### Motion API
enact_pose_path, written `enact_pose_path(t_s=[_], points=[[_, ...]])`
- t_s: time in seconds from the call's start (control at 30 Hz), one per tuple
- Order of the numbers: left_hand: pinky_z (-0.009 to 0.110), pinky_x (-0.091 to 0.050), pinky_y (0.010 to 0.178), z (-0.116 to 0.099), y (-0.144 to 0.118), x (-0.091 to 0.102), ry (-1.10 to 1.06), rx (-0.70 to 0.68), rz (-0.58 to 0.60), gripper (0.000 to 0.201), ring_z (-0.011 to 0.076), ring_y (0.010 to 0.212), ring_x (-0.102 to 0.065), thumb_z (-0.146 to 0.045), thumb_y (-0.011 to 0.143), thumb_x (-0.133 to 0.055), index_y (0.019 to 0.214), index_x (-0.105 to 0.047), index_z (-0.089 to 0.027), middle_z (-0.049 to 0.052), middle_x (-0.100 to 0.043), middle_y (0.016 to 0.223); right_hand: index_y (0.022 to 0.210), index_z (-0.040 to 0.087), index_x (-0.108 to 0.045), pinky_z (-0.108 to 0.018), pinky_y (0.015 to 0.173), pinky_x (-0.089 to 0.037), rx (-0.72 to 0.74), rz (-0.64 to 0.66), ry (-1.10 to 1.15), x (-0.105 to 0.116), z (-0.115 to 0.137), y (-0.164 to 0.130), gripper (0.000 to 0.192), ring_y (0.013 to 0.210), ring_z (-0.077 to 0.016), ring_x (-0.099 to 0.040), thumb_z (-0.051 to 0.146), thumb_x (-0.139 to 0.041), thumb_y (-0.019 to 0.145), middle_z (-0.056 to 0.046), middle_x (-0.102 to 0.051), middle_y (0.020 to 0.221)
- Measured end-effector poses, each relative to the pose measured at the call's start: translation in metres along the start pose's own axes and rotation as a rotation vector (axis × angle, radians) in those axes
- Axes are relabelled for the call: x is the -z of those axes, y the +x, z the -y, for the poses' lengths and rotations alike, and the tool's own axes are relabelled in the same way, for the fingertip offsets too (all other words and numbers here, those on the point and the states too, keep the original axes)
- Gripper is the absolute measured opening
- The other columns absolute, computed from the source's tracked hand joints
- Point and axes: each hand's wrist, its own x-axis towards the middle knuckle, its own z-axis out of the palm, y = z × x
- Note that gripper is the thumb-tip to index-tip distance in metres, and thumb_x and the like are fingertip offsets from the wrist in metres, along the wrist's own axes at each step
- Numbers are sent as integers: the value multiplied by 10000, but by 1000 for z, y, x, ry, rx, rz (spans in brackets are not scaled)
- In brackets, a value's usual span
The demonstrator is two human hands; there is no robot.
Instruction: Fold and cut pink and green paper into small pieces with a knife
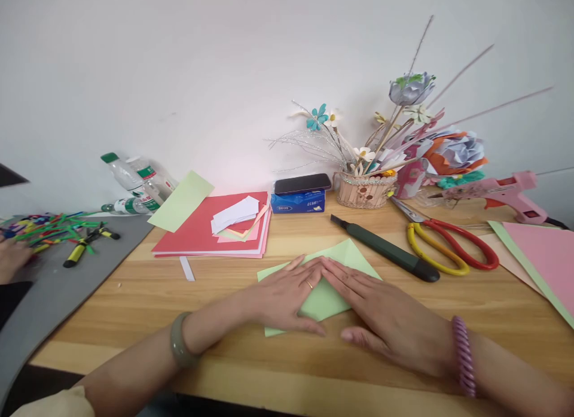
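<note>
Cream fabric sleeve (63, 403) lies nearest, leading to the left hand (282, 294), which, like the right hand (381, 312), rests palm down with fingers extended, fingertips meeting, gripping nothing visible and flattening the light-green paper sheet (326, 300) on the pale wooden tabletop (224, 375). Judged by its outline, folding is partly done, with shaping incomplete. Dark-green, long-handled tool (388, 249) lies just beside the sheet, red-and-yellow-handled metal scissors (448, 243) farther right, and a red-topped paper stack (179, 234) left, none seemingly obstructing.
</note>
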Motion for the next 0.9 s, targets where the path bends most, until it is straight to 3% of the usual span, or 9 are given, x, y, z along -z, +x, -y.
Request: enact_pose_path(t_s=[0.2, 0.27, 0.33, 0.43, 0.53, 0.67, 0.9], points=[[434, -92, 1122, 4, -1, -1, -9, -8, 19, 1013, 260, 1390, 16, -664, 829, -386, 1416, 152, -38, 207, 13, 1500, 1421, 220, -257, -534, 1023, -276, 59, 72, 41, -6, -6, -11, 724, 1342, -322, -91, 597, -430, 828, -168, -67, 1492], [459, -65, 1118, 3, 0, 1, 26, -59, 27, 893, 254, 1388, 47, -618, 875, -341, 1437, 90, -74, 194, 24, 1502, 1429, 218, -232, -536, 1012, -296, 45, 84, 36, -7, -12, -18, 760, 1334, -331, -139, 612, -440, 814, -174, -106, 1485], [499, -30, 1107, 2, -1, 3, 76, -118, 31, 695, 254, 1388, 47, -542, 922, -306, 1457, -70, -167, 141, 8, 1513, 1441, 160, -173, -513, 1016, -309, 2, 68, 0, -7, -18, -26, 813, 1326, -323, -191, 605, -442, 816, -193, -146, 1473], [504, 23, 1105, -3, -6, 4, 108, -229, 55, 486, 212, 1395, -53, -441, 959, -292, 1419, -242, -290, 16, -152, 1512, 1445, 111, -99, -464, 1028, -323, -36, 11, -57, -8, -24, -38, 836, 1319, -298, -236, 559, -451, 833, -190, -168, 1469], [411, 3, 1131, -10, -16, 5, 46, -256, 116, 503, 146, 1387, -134, -393, 970, -281, 1439, -178, -243, -8, -242, 1485, 1449, 124, -79, -448, 1017, -350, -20, -18, -95, -9, -25, -43, 835, 1314, -288, -257, 545, -456, 835, -172, -180, 1470], [345, -30, 1135, -20, -36, 7, -30, -160, 165, 561, 124, 1391, -97, -406, 968, -276, 1451, -123, -165, 15, -175, 1501, 1453, 133, -44, -444, 987, -391, -4, -60, -146, -9, -22, -42, 847, 1302, -287, -289, 532, -464, 834, -166, -202, 1466], [312, -17, 1133, -36, -87, 2, -52, -31, 183, 564, 131, 1393, -50, -354, 970, -299, 1453, -97, -145, 27, -122, 1507, 1450, 98, 2, -422, 911, -465, 61, -122, -278, -3, -24, -40, 888, 1264, -277, -368, 528, -467, 831, -190, -288, 1428]])
